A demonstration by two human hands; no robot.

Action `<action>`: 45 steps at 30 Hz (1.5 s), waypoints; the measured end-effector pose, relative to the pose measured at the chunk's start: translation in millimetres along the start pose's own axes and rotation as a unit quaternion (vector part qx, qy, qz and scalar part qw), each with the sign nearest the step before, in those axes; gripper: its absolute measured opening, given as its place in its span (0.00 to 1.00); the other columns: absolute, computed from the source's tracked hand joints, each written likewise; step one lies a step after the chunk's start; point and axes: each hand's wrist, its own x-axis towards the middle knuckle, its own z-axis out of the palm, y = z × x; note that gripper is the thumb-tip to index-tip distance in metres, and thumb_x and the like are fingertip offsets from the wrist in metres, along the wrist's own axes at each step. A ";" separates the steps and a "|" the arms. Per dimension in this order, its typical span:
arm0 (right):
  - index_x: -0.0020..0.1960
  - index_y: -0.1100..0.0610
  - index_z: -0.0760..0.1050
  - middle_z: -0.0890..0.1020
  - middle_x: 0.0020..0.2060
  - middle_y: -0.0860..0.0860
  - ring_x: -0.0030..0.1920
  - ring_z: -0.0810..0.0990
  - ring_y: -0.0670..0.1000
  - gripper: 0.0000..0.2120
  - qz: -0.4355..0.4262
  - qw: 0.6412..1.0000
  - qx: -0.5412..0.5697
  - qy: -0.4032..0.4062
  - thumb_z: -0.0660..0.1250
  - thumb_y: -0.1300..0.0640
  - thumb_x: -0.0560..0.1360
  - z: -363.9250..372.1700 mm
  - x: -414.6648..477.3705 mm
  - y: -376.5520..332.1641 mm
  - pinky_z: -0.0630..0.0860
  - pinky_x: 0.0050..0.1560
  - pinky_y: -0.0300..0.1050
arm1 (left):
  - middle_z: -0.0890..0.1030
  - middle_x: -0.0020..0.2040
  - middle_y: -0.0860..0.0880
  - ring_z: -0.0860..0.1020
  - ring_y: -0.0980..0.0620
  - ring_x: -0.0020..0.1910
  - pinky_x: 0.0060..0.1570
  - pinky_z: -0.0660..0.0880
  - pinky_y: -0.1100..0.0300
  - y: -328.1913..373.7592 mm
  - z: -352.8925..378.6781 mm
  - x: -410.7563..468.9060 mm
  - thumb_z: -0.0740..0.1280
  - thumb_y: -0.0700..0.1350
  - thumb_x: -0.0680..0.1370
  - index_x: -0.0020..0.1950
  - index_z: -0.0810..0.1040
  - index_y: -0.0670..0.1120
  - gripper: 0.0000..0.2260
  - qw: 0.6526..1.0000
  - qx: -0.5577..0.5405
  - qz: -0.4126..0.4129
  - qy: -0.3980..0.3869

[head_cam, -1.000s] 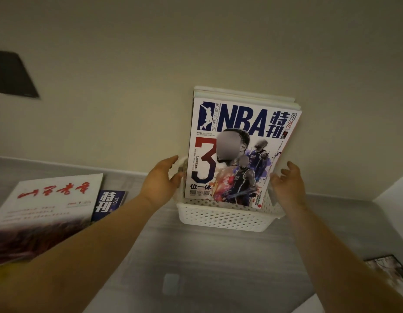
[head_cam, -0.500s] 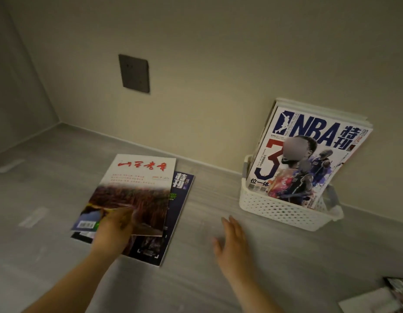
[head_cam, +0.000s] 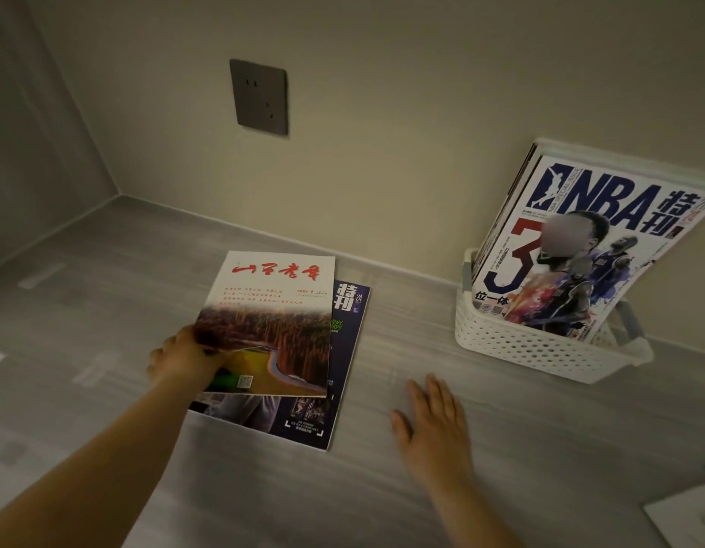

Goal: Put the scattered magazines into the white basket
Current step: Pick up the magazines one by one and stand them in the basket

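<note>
A white perforated basket (head_cam: 540, 352) stands against the wall at the right, with an NBA magazine (head_cam: 580, 251) and others leaning upright in it. On the grey surface left of centre lies a dark blue magazine (head_cam: 343, 373). Over it, my left hand (head_cam: 185, 359) grips the left edge of a white magazine with red characters and a forest photo (head_cam: 272, 318), its near edge raised off the blue one. My right hand (head_cam: 434, 425) rests flat on the surface with straight fingers, between the magazines and the basket, holding nothing.
A dark wall socket (head_cam: 259, 97) sits on the beige wall above the magazines. The corner of another paper or magazine (head_cam: 687, 516) shows at the bottom right edge. The grey surface (head_cam: 86, 294) runs left to a side wall.
Both hands left the basket and the view swung left. My left hand reached the white magazine, took its edge and lifted it; my right hand settled flat on the surface.
</note>
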 end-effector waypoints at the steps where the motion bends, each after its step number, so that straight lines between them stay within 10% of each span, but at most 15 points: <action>1: 0.73 0.49 0.44 0.44 0.75 0.52 0.74 0.40 0.52 0.28 0.002 1.000 0.000 0.001 0.44 0.40 0.76 0.1 0.3 0.5 0.34 0.69 0.45 | 0.73 0.61 0.35 0.71 0.35 0.59 0.60 0.68 0.44 0.7 -1.7 4.8 0.69 0.53 0.69 0.65 0.65 0.43 0.29 1.000 0.003 -0.008 -0.008; 8: 0.73 0.49 0.45 0.45 0.75 0.51 0.74 0.40 0.51 0.28 0.007 1.000 -0.008 0.006 0.44 0.40 0.76 -0.2 0.2 -0.4 0.36 0.71 0.46 | 0.78 0.55 0.33 0.75 0.38 0.51 0.46 0.69 0.53 19.7 -8.3 18.6 0.68 0.41 0.71 0.54 0.74 0.34 0.16 0.995 -0.024 0.024 -0.094; 13: 0.73 0.49 0.44 0.45 0.75 0.51 0.74 0.41 0.51 0.28 0.007 1.000 -0.012 0.005 0.44 0.40 0.76 -0.6 -0.5 -0.9 0.37 0.72 0.46 | 0.75 0.59 0.31 0.73 0.34 0.57 0.56 0.69 0.49 14.8 -16.6 15.8 0.58 0.35 0.76 0.59 0.71 0.32 0.14 0.996 -0.058 0.047 -0.041; 22: 0.71 0.52 0.54 0.54 0.74 0.52 0.73 0.52 0.52 0.26 0.027 0.989 0.140 -0.043 0.55 0.47 0.76 -24.6 1.3 -2.6 0.50 0.72 0.47 | 0.77 0.54 0.36 0.75 0.41 0.45 0.38 0.72 0.54 -2.8 -50.5 -40.1 0.58 0.35 0.76 0.62 0.71 0.39 0.14 0.920 -0.383 0.036 -0.079; 31: 0.54 0.51 0.66 0.81 0.50 0.54 0.47 0.81 0.53 0.09 0.037 0.736 0.665 -0.120 0.57 0.50 0.75 -119.4 6.2 -5.0 0.77 0.49 0.47 | 0.82 0.26 0.55 0.79 0.57 0.28 0.29 0.75 0.63 38.6 -67.4 -107.4 0.56 0.34 0.76 0.43 0.77 0.51 0.15 0.854 -0.435 0.241 -0.151; 34: 0.54 0.52 0.70 0.84 0.42 0.51 0.39 0.83 0.51 0.09 0.008 0.735 0.674 -0.081 0.61 0.55 0.74 -142.9 1.8 10.0 0.80 0.39 0.43 | 0.83 0.29 0.55 0.79 0.52 0.34 0.33 0.78 0.63 63.5 -60.4 -120.3 0.57 0.33 0.75 0.42 0.78 0.51 0.15 0.837 -0.440 0.288 -0.148; 38: 0.65 0.52 0.65 0.74 0.61 0.51 0.61 0.72 0.54 0.22 0.044 0.798 0.601 -0.017 0.63 0.49 0.73 -152.0 -1.9 45.1 0.66 0.66 0.58 | 0.85 0.34 0.56 0.82 0.56 0.35 0.33 0.78 0.68 99.3 -50.5 -133.8 0.57 0.33 0.75 0.46 0.78 0.51 0.16 0.798 -0.461 0.337 -0.195; 45: 0.51 0.56 0.75 0.83 0.45 0.53 0.47 0.81 0.52 0.11 0.068 0.612 0.787 -0.050 0.65 0.57 0.69 -163.6 -6.1 104.4 0.77 0.43 0.48 | 0.86 0.40 0.55 0.83 0.56 0.41 0.37 0.78 0.67 157.5 -26.2 -148.2 0.59 0.36 0.73 0.47 0.82 0.53 0.16 0.769 -0.438 0.383 -0.264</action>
